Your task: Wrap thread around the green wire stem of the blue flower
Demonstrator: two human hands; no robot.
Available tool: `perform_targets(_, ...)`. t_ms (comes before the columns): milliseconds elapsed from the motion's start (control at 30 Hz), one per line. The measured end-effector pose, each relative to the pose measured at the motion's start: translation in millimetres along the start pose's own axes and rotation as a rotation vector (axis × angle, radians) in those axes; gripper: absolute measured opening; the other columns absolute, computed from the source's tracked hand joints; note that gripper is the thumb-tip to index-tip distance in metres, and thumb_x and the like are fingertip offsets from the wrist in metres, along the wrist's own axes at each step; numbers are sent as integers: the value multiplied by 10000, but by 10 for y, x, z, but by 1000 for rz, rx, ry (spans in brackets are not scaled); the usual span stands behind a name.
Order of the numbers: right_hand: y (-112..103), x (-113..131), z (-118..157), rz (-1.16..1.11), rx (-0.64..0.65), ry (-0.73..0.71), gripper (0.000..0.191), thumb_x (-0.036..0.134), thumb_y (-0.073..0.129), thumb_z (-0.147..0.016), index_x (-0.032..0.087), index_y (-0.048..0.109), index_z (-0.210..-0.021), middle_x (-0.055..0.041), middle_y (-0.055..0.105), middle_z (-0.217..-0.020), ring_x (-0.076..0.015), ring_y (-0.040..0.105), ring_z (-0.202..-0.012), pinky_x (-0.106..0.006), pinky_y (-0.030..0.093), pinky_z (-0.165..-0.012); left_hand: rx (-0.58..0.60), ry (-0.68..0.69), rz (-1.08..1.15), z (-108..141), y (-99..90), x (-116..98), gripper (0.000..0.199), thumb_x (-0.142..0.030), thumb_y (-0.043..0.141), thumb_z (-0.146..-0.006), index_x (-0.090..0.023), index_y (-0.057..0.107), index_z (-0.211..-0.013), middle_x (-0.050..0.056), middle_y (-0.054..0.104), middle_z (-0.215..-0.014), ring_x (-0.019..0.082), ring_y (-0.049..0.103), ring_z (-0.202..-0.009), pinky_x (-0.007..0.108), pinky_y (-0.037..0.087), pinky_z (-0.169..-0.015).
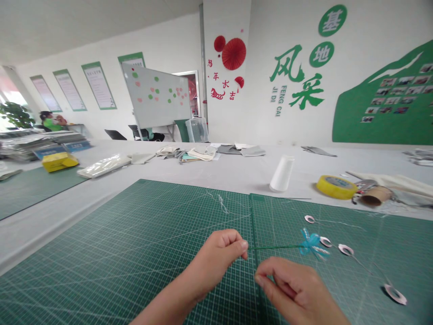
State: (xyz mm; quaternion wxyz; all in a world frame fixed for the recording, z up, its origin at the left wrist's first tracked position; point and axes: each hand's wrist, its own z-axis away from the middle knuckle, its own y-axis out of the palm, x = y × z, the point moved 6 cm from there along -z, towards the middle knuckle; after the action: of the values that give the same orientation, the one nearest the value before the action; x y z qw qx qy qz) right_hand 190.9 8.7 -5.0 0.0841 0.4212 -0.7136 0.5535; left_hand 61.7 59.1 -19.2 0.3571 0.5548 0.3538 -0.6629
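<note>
My left hand pinches the end of a thin green stem. The stem runs out to the right and ends in a blue handmade flower with loose, looped petals. Just below the stem is my right hand, thumb and forefinger pressed together; anything between them is too small to make out. Both hands are over the green cutting mats. Close to the flower lie small pale rings, among them one ring on a thin wire and another ring nearer me.
Behind the mats stand a white thread cone, a yellow tape roll and a cardboard tube. Fabric pieces lie farther back. To the left are a yellow packet and paper stacks. A person sits far left.
</note>
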Motion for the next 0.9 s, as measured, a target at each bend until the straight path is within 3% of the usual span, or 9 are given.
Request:
perform_targets(267,84,-121,-15,23,61,78,219,197,468,-882,209,588,-699,72,380,-534,-113,406,-483,-225,303,-480,14,-24,89,7,-3,21,253,-345,548,-845,-176,549,-656,-108,280,-442,85,165,-434,246,133,-444)
perform_targets(433,131,-239,-21,-111,47,159,283,254,456,-891,210,534,-623,58,383,-566,-127,396,-528,-235,320,-512,96,-56,194,29,30,34,268,-352,590,-830,-167,586,-636,-97,316,-429,83,190,-425,247,139,-440)
perform_targets(600,110,-334,-23,-191,69,266,267,329,475,-864,195,631,-694,62,342,-546,-133,346,-519,-247,275,-490,189,-70,225,48,68,9,253,-333,642,-799,-154,661,-622,-92,328,-401,82,193,-418,254,132,-447)
perform_targets(767,53,-346,-28,-266,45,301,335,416,481,-874,184,633,-687,75,289,-539,-122,274,-506,-250,227,-474,252,-81,157,70,76,0,224,-334,667,-771,-157,709,-641,-50,489,-500,82,249,-464,252,156,-461)
perform_targets(900,40,-322,-26,-295,69,299,296,396,525,-856,182,638,-685,76,302,-532,-121,298,-515,-245,243,-490,338,-96,36,113,104,13,234,-348,655,-780,-174,710,-633,-74,418,-446,85,212,-442,261,141,-467)
